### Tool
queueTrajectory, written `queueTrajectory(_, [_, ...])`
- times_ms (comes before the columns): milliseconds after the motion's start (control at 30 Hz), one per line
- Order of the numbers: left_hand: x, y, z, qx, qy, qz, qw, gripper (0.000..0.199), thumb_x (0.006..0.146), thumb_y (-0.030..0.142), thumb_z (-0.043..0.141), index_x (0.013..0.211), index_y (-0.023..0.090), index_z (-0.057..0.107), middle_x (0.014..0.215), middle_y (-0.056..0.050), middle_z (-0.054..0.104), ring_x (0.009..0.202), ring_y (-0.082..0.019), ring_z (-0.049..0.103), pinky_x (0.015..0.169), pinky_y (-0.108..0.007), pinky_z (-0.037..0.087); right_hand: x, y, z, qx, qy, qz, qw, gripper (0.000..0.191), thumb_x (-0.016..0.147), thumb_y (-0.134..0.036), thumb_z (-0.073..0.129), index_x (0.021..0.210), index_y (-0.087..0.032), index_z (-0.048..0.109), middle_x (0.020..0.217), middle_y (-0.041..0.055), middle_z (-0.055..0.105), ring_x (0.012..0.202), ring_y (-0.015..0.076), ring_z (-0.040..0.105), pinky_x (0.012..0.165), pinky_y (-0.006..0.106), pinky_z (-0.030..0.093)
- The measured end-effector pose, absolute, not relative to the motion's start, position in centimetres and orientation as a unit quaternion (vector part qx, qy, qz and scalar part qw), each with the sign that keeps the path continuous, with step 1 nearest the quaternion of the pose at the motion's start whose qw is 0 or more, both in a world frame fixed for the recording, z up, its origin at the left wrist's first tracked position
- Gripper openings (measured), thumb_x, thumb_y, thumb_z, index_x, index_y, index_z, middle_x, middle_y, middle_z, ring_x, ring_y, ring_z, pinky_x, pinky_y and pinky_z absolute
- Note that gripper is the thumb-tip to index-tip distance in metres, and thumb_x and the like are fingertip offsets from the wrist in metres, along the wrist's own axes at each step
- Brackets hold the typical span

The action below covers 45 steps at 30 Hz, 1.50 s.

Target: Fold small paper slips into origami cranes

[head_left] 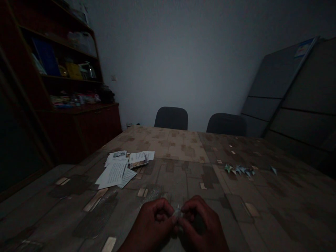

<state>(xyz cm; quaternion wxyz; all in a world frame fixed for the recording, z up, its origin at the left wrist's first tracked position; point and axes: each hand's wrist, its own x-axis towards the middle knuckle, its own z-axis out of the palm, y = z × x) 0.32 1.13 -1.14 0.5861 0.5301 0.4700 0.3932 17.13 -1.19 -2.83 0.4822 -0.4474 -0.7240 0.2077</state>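
Observation:
Close to the table's near edge, my left hand (154, 220) and my right hand (201, 222) meet, fingertips pinched around a small piece of folded paper (177, 212). The paper is pale, with a pointed tip showing between the thumbs and forefingers; most of it is covered by the fingers. Both hands are closed on it from either side. Farther off to the right lies a row of small folded paper pieces (239, 170), greenish and pale blue with pointed ends. One more folded piece (273, 170) lies apart, to the right of the row.
Loose printed sheets (112, 173) and a small stack of cards or booklets (139, 160) lie on the left of the patterned tablecloth (173, 175). Two dark chairs (171, 118) stand behind the table. A wooden cabinet (99, 122) is at left, grey panels (273, 77) at right.

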Motion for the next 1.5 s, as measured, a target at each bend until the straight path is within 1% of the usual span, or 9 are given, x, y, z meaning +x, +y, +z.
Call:
queueTrajectory(167, [0.5,1.3,-1.8,0.517,0.467,0.407,0.591,0.011,0.059,0.02,0.068,0.058,0.018,0.057,0.048,0.001,0.065,0.046,-0.015,0.061,0.047,-0.022,0.039,16.9,-1.1,-2.9,-0.443,-0.737,0.18,0.477,0.013,0.077,-0.008,0.063,0.082,-0.02,0.06,0.073,-0.0015,0.056,0.065,0.0149,0.057,0.059,0.023,0.043])
queueTrajectory(433, [0.6,0.8,-1.0,0.496,0.465,0.394,0.619,0.018,0.057,0.026,0.072,0.055,0.019,0.056,0.044,-0.001,0.066,0.041,-0.014,0.06,0.045,-0.022,0.04,16.8,-1.5,-2.2,-0.425,-0.747,0.183,0.478,0.009,0.082,-0.01,0.059,0.081,-0.019,0.059,0.074,-0.0002,0.057,0.067,0.015,0.058,0.06,0.023,0.043])
queueTrajectory(733, [0.4,0.9,-3.2,0.489,0.446,0.407,0.63,0.02,0.059,0.027,0.074,0.059,0.019,0.056,0.045,-0.002,0.068,0.042,-0.014,0.06,0.044,-0.022,0.04,17.0,-1.4,-2.2,-0.414,-0.741,0.229,0.477,0.009,0.082,-0.011,0.059,0.081,-0.02,0.059,0.08,0.001,0.059,0.073,0.0156,0.058,0.063,0.024,0.043])
queueTrajectory(867, [0.5,0.9,-2.6,0.499,0.449,0.427,0.606,0.021,0.062,0.029,0.074,0.058,0.018,0.057,0.046,-0.001,0.066,0.043,-0.014,0.061,0.044,-0.022,0.04,17.0,-1.1,-2.9,-0.46,-0.672,0.344,0.468,0.009,0.082,-0.023,0.065,0.09,-0.019,0.062,0.075,-0.0007,0.058,0.068,0.0156,0.055,0.062,0.025,0.041])
queueTrajectory(1000, [0.3,0.6,-1.6,0.523,0.436,0.418,0.602,0.025,0.066,0.034,0.076,0.06,0.017,0.058,0.049,-0.001,0.065,0.045,-0.015,0.061,0.047,-0.023,0.044,16.8,-0.8,-3.6,-0.441,-0.568,0.495,0.487,0.027,0.081,-0.044,0.07,0.084,-0.018,0.064,0.068,-0.0027,0.055,0.064,0.0139,0.05,0.06,0.025,0.038])
queueTrajectory(1100, [-0.3,0.4,-1.0,0.525,0.413,0.429,0.608,0.03,0.075,0.044,0.072,0.066,0.016,0.064,0.05,-0.001,0.065,0.046,-0.015,0.06,0.048,-0.024,0.045,16.7,-0.6,-3.9,-0.4,-0.505,0.569,0.511,0.037,0.075,-0.052,0.076,0.081,-0.017,0.063,0.069,-0.0023,0.057,0.064,0.0134,0.053,0.062,0.026,0.04])
queueTrajectory(1267, [-1.0,0.3,0.2,0.532,0.389,0.465,0.591,0.026,0.074,0.039,0.076,0.09,0.018,0.074,0.06,0.002,0.064,0.054,-0.014,0.059,0.054,-0.024,0.046,16.6,-0.7,-3.8,-0.331,-0.467,0.668,0.476,0.041,0.071,-0.051,0.082,0.084,-0.017,0.063,0.069,0.0012,0.066,0.063,0.0142,0.062,0.058,0.024,0.041])
queueTrajectory(1400, [-0.9,-0.2,0.9,0.543,0.387,0.472,0.576,0.016,0.069,0.031,0.078,0.081,0.02,0.078,0.063,0.001,0.065,0.054,-0.013,0.058,0.055,-0.024,0.045,16.5,-0.9,-3.4,-0.303,-0.457,0.692,0.47,0.04,0.072,-0.047,0.083,0.088,-0.018,0.061,0.07,0.0005,0.069,0.06,0.0125,0.065,0.057,0.023,0.042])
queueTrajectory(1500, [-0.8,-0.4,1.0,0.529,0.393,0.467,0.59,0.016,0.067,0.026,0.078,0.082,0.021,0.078,0.063,0.001,0.065,0.055,-0.014,0.059,0.056,-0.025,0.046,16.5,-0.9,-3.2,-0.282,-0.454,0.694,0.481,0.041,0.072,-0.047,0.083,0.087,-0.018,0.058,0.07,0.0004,0.07,0.06,0.0122,0.066,0.057,0.022,0.043])
